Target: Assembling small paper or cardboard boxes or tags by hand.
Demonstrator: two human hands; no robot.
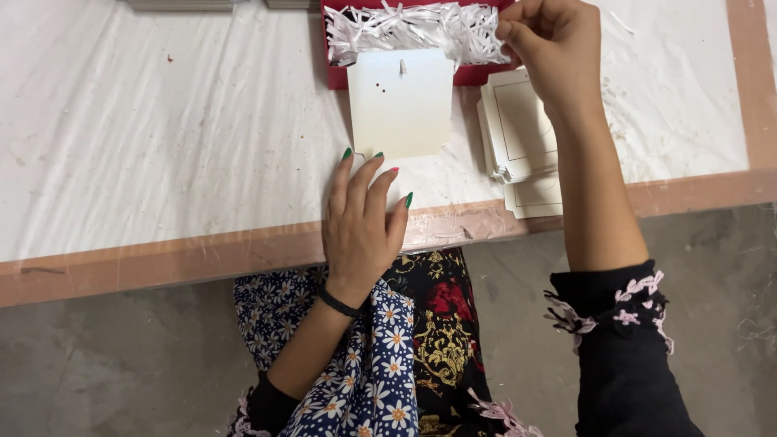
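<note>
While the left hand (362, 231) lay with its fingers spread and slack near the front edge of the worktop (162, 146), its green-tipped fingertips (346, 154) touched the lower edge of a blank cream card (401, 105) that lay flat on the white covering; the hand pinned the card rather than gripped it. Two small dark dots and a short white tag showed near the card's top. Beyond the card, touching its far edge, stood a red box (336, 74) heaped with white plastic tag strips (413, 28). The right hand (550, 53) reached over the right end of that box, its fingers curled in close together at the strips; whether it pinched one could not be told. Just beside the card on the right, under the right forearm, sat a stack of cream cards (518, 121) printed with thin line frames, a few of them slipping toward the worktop's pink taped border (121, 267).
</note>
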